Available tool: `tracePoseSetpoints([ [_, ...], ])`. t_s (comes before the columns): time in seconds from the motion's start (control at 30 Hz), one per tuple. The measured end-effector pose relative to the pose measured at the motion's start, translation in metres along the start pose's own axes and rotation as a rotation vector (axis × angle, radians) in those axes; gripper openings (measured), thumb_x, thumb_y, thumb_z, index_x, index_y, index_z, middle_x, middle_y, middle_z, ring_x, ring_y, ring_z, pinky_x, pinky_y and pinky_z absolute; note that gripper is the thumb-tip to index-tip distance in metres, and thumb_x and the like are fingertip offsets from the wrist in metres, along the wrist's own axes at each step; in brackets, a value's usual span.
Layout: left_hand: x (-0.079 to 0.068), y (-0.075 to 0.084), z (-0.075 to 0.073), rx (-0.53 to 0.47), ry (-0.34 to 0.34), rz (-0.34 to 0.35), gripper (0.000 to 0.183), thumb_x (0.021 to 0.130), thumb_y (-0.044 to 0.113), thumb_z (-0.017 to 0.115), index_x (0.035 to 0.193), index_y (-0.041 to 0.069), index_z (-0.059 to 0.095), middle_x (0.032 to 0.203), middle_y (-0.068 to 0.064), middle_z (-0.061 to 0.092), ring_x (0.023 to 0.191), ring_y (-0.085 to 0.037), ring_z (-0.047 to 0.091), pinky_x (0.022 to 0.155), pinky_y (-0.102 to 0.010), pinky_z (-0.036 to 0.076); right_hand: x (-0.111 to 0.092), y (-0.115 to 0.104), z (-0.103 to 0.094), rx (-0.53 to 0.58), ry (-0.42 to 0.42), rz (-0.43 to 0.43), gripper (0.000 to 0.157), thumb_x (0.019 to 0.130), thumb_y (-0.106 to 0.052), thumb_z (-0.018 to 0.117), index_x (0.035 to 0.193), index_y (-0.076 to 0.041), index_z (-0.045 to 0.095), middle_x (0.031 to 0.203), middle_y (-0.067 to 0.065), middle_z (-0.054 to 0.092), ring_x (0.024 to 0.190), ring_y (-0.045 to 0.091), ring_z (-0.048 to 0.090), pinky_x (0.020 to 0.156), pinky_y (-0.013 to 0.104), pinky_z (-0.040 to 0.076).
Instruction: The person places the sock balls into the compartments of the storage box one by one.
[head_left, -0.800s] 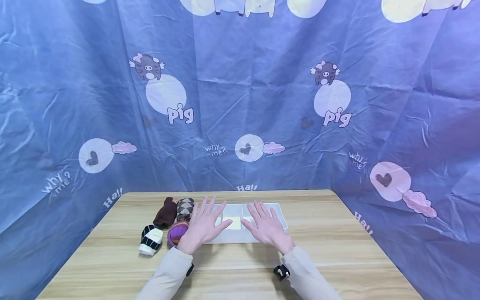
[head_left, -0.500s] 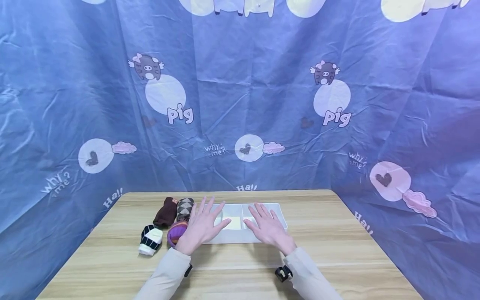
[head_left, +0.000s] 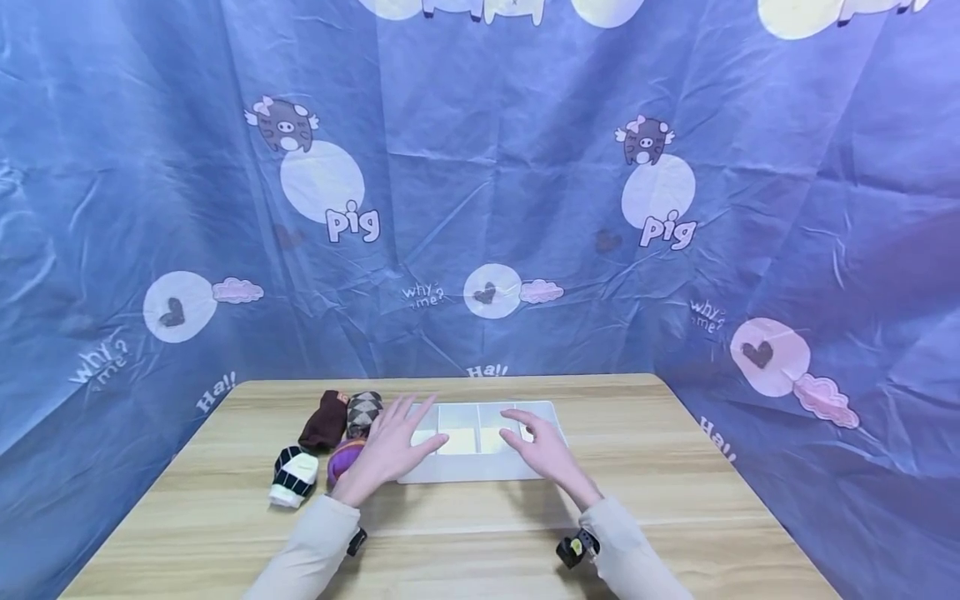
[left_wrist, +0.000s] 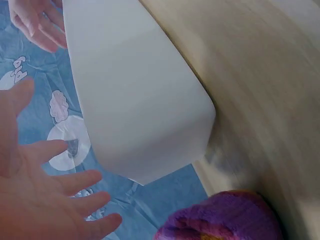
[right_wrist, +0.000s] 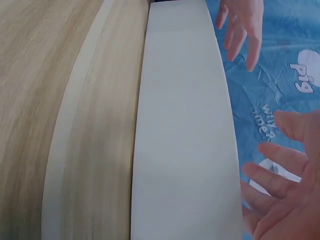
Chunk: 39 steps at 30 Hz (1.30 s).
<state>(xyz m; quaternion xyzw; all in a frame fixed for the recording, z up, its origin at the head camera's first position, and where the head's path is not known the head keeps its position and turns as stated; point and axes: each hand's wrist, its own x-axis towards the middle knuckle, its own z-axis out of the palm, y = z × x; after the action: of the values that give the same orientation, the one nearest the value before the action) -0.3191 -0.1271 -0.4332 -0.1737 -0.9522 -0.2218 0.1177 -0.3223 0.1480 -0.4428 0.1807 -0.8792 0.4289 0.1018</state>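
Note:
A white divided box [head_left: 471, 469] stands on the table, with its pale front wall [right_wrist: 182, 120] filling the middle of the right wrist view. My left hand [head_left: 390, 446] hovers over its left end, fingers spread and holding nothing. Above the right end is my right hand [head_left: 546, 454], its fingers slightly bent and nothing in its grasp. Left of the box lie rolled socks: a purple one [head_left: 343, 460] closest to my left hand, a grey argyle one [head_left: 364, 412], a dark brown one [head_left: 326, 422], and a black-and-white one [head_left: 294, 475]. My left forearm and hand partly cover the purple pair.
The wooden table [head_left: 465, 542] reaches back to a blue curtain [head_left: 442, 200] printed with pigs. A black wrist camera [head_left: 573, 548] sits under my right wrist, another [head_left: 356, 542] under my left.
My left hand has shifted a little to the left. The right hand has turned and its fingers have bent and drawn together. The head view has moved slightly; the socks and box stay put.

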Motion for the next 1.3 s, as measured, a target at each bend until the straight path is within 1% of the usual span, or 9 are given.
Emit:
tracePoseSetpoints([
  [0.17, 0.0, -0.007, -0.006, -0.089, 0.054, 0.026, 0.074, 0.086, 0.058, 0.064, 0.147, 0.021, 0.045, 0.148, -0.015, 0.047, 0.138, -0.04, 0.039, 0.11, -0.067, 0.027, 0.002, 0.003, -0.008, 0.187, 0.05, 0.077, 0.037, 0.094, -0.017, 0.065, 0.129, -0.005, 0.062, 0.133, 0.013, 0.062, 0.126, 0.033, 0.056, 0.104, 0.045, 0.047],
  [0.3, -0.002, -0.014, -0.012, -0.162, 0.108, 0.009, 0.066, 0.084, 0.052, 0.07, 0.139, 0.017, 0.056, 0.14, -0.013, 0.056, 0.131, -0.036, 0.048, 0.108, -0.063, 0.032, 0.003, 0.009, -0.014, 0.225, 0.085, 0.105, 0.034, 0.093, -0.016, 0.066, 0.124, -0.004, 0.065, 0.126, 0.012, 0.066, 0.12, 0.03, 0.06, 0.102, 0.043, 0.049],
  [0.5, -0.012, -0.029, -0.018, -0.282, 0.176, -0.074, 0.054, 0.085, 0.048, 0.072, 0.125, 0.012, 0.066, 0.128, -0.01, 0.065, 0.123, -0.032, 0.056, 0.104, -0.052, 0.042, -0.008, 0.012, -0.027, 0.193, 0.132, 0.127, 0.027, 0.093, -0.013, 0.066, 0.117, -0.002, 0.069, 0.124, 0.015, 0.067, 0.129, 0.035, 0.052, 0.114, 0.051, 0.034],
  [0.6, -0.016, -0.036, -0.02, -0.338, 0.211, -0.11, 0.051, 0.085, 0.046, 0.074, 0.122, 0.012, 0.067, 0.122, -0.009, 0.068, 0.116, -0.03, 0.06, 0.097, -0.047, 0.048, -0.013, 0.019, -0.032, 0.224, 0.136, 0.162, 0.028, 0.092, -0.01, 0.066, 0.119, -0.001, 0.068, 0.132, 0.018, 0.062, 0.137, 0.037, 0.044, 0.118, 0.053, 0.025],
  [0.7, -0.018, -0.041, -0.021, -0.373, 0.244, -0.116, 0.048, 0.084, 0.043, 0.076, 0.12, 0.012, 0.068, 0.116, -0.01, 0.07, 0.107, -0.03, 0.064, 0.091, -0.046, 0.051, -0.012, 0.034, -0.034, 0.279, 0.131, 0.192, 0.034, 0.092, -0.011, 0.066, 0.124, -0.001, 0.064, 0.141, 0.02, 0.054, 0.141, 0.036, 0.038, 0.119, 0.051, 0.023],
  [0.83, -0.022, -0.049, -0.024, -0.415, 0.267, -0.103, 0.041, 0.084, 0.036, 0.077, 0.117, 0.013, 0.069, 0.11, -0.01, 0.072, 0.097, -0.028, 0.068, 0.085, -0.042, 0.054, -0.016, 0.042, -0.039, 0.388, 0.105, 0.238, 0.045, 0.092, -0.009, 0.065, 0.134, 0.004, 0.054, 0.148, 0.023, 0.044, 0.143, 0.039, 0.032, 0.118, 0.049, 0.026],
  [1.0, -0.028, -0.061, -0.03, -0.438, 0.266, -0.135, 0.037, 0.084, 0.033, 0.077, 0.114, 0.011, 0.071, 0.101, -0.006, 0.074, 0.084, -0.015, 0.068, 0.076, -0.026, 0.053, -0.023, 0.054, -0.043, 0.47, 0.039, 0.296, 0.056, 0.093, -0.008, 0.063, 0.143, 0.005, 0.042, 0.15, 0.025, 0.041, 0.142, 0.039, 0.034, 0.114, 0.041, 0.033],
  [1.17, -0.033, -0.075, -0.039, -0.495, 0.218, -0.176, 0.041, 0.083, 0.038, 0.077, 0.115, 0.013, 0.071, 0.095, -0.003, 0.073, 0.082, -0.01, 0.065, 0.074, -0.022, 0.051, -0.031, 0.062, -0.05, 0.58, -0.064, 0.328, 0.063, 0.094, -0.006, 0.062, 0.148, 0.006, 0.033, 0.153, 0.029, 0.032, 0.141, 0.043, 0.034, 0.108, 0.039, 0.043],
  [1.3, -0.037, -0.087, -0.044, -0.554, 0.179, -0.17, 0.044, 0.084, 0.04, 0.076, 0.117, 0.011, 0.069, 0.102, -0.006, 0.073, 0.086, -0.009, 0.065, 0.077, -0.022, 0.052, -0.033, 0.067, -0.054, 0.658, -0.14, 0.35, 0.066, 0.096, -0.006, 0.06, 0.151, 0.005, 0.025, 0.156, 0.032, 0.022, 0.135, 0.038, 0.043, 0.105, 0.04, 0.047],
])
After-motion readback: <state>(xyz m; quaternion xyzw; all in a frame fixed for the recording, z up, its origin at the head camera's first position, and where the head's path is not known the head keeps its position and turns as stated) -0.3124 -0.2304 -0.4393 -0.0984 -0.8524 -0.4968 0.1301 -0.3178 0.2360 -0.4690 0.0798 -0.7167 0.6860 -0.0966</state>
